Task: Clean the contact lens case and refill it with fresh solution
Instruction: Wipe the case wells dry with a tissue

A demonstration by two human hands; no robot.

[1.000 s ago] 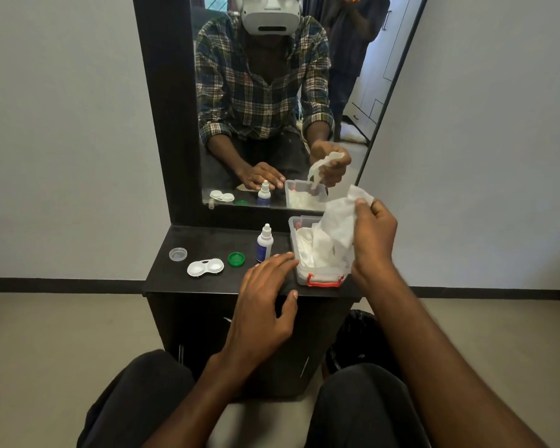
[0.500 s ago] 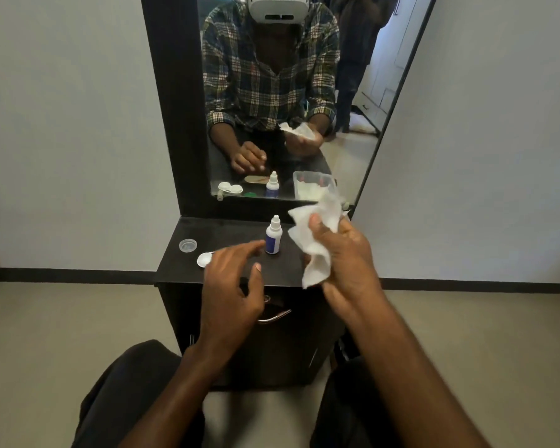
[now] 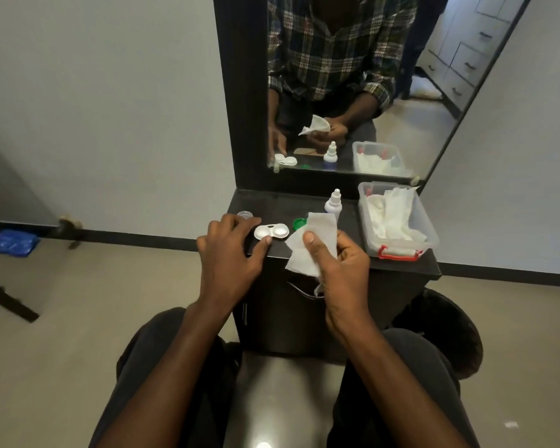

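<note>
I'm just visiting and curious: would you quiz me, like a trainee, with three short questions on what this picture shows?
1. True or false: the right hand holds a white tissue.
2. Which cap lies by the dropper bottle? A green, B red, C blue.
3. Fill in: the left hand reaches to the white lens ____.

Key: 1 true. 2 A, the green cap. 3 case.

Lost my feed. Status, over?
Right hand pinches tissue. Left hand open, fingertip at case. Case uncapped on counter. Nothing blocking.
</note>
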